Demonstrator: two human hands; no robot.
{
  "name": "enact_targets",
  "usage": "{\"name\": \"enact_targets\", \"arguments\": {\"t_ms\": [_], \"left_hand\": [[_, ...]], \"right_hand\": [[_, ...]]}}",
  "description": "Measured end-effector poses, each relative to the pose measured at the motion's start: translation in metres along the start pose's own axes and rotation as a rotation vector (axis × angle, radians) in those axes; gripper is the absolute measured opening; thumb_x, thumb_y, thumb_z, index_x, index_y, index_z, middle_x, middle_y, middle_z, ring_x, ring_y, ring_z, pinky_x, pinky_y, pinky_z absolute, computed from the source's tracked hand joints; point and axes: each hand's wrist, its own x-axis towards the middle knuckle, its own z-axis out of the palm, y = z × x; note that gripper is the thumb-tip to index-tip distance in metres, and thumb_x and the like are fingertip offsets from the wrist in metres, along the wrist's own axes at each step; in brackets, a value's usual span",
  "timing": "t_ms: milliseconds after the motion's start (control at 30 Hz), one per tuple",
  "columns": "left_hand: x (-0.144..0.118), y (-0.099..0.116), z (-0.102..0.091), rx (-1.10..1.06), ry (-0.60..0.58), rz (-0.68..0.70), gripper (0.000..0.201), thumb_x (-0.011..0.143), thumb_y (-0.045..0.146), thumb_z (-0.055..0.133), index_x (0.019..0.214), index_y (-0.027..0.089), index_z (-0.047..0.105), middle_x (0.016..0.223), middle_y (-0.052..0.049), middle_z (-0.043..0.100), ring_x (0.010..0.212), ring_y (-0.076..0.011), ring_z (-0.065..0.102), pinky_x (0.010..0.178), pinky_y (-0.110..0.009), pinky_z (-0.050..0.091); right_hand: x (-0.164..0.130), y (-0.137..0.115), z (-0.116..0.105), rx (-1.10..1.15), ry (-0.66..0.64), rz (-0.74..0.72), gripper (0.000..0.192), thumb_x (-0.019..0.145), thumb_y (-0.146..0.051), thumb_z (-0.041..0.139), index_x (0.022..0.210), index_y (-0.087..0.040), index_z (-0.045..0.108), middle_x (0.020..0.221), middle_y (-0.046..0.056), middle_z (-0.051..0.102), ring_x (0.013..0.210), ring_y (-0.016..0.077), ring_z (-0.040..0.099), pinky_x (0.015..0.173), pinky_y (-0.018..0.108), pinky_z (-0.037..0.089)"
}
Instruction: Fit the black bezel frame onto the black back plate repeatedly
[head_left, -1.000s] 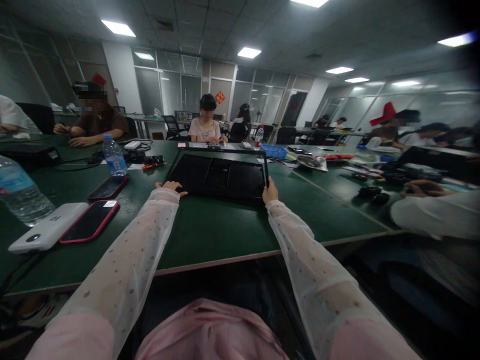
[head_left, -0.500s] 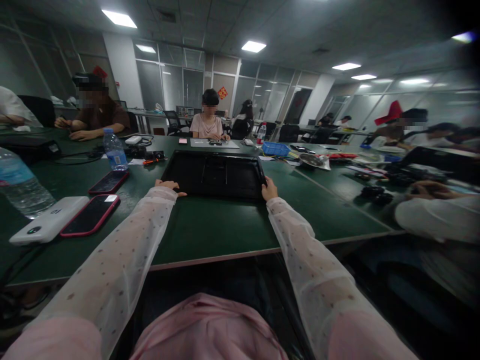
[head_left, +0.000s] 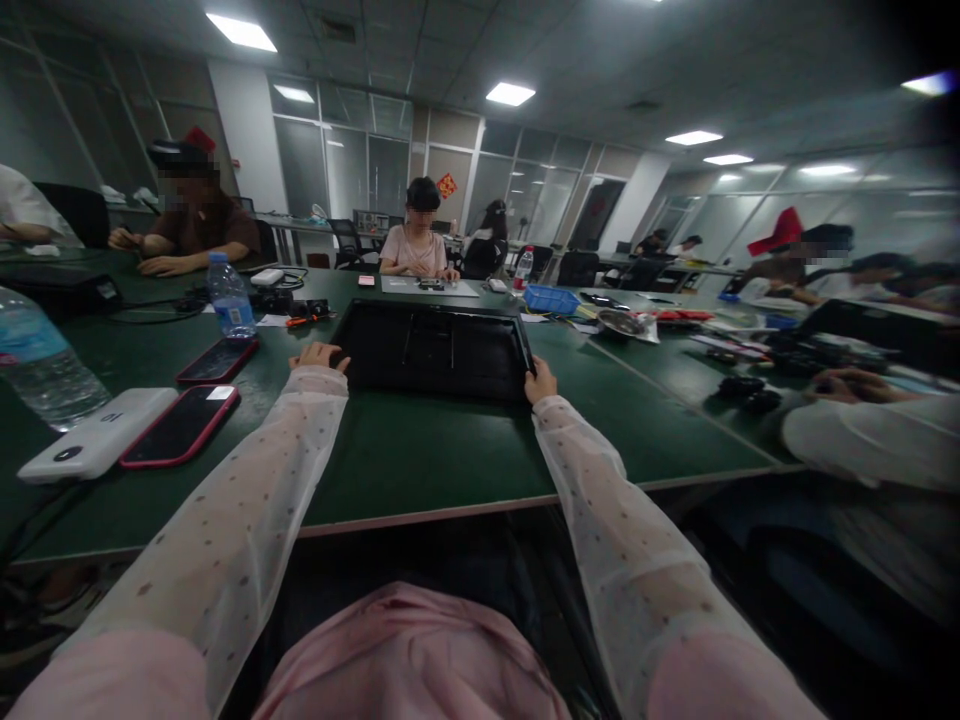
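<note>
A wide, shallow black tray-like panel point(head_left: 375, 350) with a raised rim and a square outline in its middle lies on the green table. My right hand point(head_left: 541, 382) grips its right rim near the front corner, thumb on top. Beside the left front corner is my left hand point(head_left: 319, 357), fingers apart and bent downward. Its fingertips are close to the rim; whether they touch it is hard to see. Sheer dotted sleeves cover both my forearms.
Left of me are two phones point(head_left: 180, 426), a white device point(head_left: 97, 435), a large water bottle point(head_left: 52, 360) and a smaller bottle point(head_left: 229, 295). A blue basket point(head_left: 551, 299) sits beyond the panel. Co-workers sit opposite, at left and at right; a co-worker's sleeve point(head_left: 862, 440) is near.
My left hand has shifted left and slightly away from me, off the panel's front left corner. The panel and my right hand have hardly moved.
</note>
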Motion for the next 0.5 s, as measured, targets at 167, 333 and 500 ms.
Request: {"name": "enact_targets", "arguments": {"t_ms": [167,333,500], "left_hand": [[0.005,-0.03,0.015,-0.111,0.025,-0.166,0.046,0.094,0.039,0.07,0.126,0.006,0.073,0.123,-0.019,0.073,0.118,-0.0345,0.063,0.1,-0.04,0.047],[0.009,-0.041,0.019,-0.264,-0.006,-0.218,0.028,0.094,0.033,0.069,0.107,0.01,0.078,0.1,-0.014,0.076,0.095,-0.0279,0.066,0.087,-0.038,0.05],[0.015,-0.039,0.013,-0.226,0.009,-0.241,0.014,0.087,0.028,0.071,0.081,0.015,0.073,0.075,-0.012,0.069,0.083,-0.0313,0.066,0.08,-0.043,0.051]], "right_hand": [[-0.004,-0.002,0.0,-0.036,0.009,0.046,0.052,0.084,-0.019,0.061,0.136,-0.019,0.065,0.126,0.015,0.078,0.134,0.0349,0.066,0.127,0.062,0.041],[-0.006,-0.01,-0.002,-0.056,-0.025,0.05,0.053,0.083,-0.019,0.061,0.136,-0.019,0.065,0.126,0.015,0.078,0.133,0.0362,0.067,0.125,0.063,0.042],[-0.003,-0.018,0.001,-0.104,-0.049,0.045,0.052,0.086,-0.023,0.062,0.137,-0.016,0.065,0.13,0.018,0.075,0.133,0.0386,0.066,0.125,0.065,0.04]]}}
